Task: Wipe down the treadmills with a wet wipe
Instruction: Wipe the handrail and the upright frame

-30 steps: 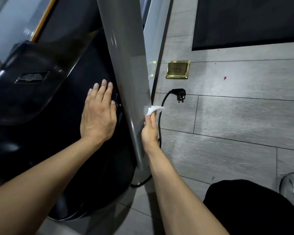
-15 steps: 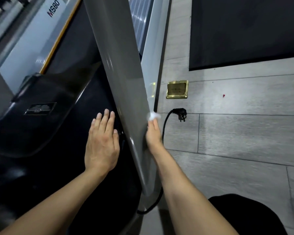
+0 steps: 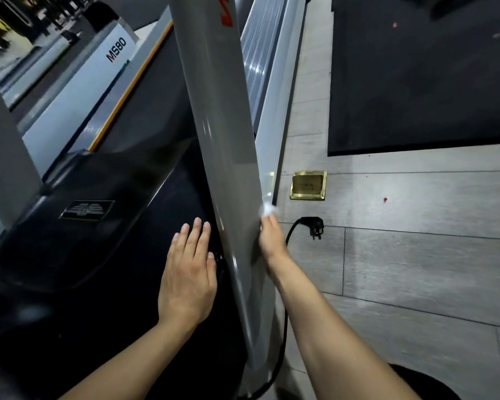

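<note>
Crumpled white wet wipe [image 3: 267, 209] pinched at right hand [image 3: 270, 238] fingertips, pressed on right edge of slanted grey metal treadmill upright [image 3: 223, 168]. Left hand [image 3: 189, 272] flat, fingers straight, resting on glossy black motor cover [image 3: 98, 226]. Black plug [image 3: 313, 226] on grey floor [image 3: 416, 255] nearby.

Left hand [image 3: 188, 272] flat, fingers straight, on black motor cover [image 3: 98, 197] of treadmill. Right hand [image 3: 272, 241] holds white wet wipe [image 3: 267, 209] against right edge of grey upright post [image 3: 223, 145]. Black power plug [image 3: 313, 227] lies unplugged on grey floor [image 3: 416, 255], near brass floor socket [image 3: 308, 185].
</note>
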`<control>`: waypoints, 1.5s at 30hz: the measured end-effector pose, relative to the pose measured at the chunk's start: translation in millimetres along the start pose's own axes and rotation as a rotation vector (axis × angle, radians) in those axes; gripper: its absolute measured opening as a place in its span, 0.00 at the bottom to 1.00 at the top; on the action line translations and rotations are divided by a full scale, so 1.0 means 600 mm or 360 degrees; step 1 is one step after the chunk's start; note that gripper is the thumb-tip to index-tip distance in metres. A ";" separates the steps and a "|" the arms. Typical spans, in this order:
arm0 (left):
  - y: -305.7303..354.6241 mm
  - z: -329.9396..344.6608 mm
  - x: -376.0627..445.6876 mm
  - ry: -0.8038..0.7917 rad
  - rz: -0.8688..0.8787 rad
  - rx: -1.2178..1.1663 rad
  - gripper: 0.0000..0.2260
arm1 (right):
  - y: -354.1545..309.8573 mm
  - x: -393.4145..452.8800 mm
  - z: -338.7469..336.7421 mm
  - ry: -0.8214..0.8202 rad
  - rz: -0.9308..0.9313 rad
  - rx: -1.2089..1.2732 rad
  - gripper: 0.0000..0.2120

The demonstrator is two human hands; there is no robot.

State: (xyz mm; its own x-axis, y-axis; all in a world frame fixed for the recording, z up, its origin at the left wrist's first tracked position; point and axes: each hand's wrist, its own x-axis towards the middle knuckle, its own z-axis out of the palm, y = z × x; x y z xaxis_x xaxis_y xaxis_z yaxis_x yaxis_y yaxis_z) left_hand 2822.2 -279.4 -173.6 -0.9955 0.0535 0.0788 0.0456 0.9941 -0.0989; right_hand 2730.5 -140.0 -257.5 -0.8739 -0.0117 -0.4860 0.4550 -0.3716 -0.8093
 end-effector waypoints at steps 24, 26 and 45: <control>-0.001 0.002 0.004 0.0021 0.0046 0.0074 0.26 | -0.138 -0.127 0.085 0.0088 -0.1033 -0.0639 0.23; 0.000 0.002 0.004 0.0039 0.0058 0.0046 0.26 | -0.068 -0.155 0.055 0.0075 -0.0922 -0.0551 0.22; -0.004 0.007 0.002 0.0066 0.0038 -0.0064 0.26 | -0.185 -0.067 0.086 0.0056 -0.0860 -0.0117 0.24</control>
State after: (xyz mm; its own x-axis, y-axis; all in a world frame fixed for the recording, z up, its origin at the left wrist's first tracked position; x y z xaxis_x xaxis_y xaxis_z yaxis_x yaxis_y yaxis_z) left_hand 2820.4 -282.2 -177.3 -0.9897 0.0803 0.1182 0.0735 0.9954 -0.0611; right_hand 2706.2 -145.8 -131.2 -0.9809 0.1943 -0.0045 -0.0451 -0.2500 -0.9672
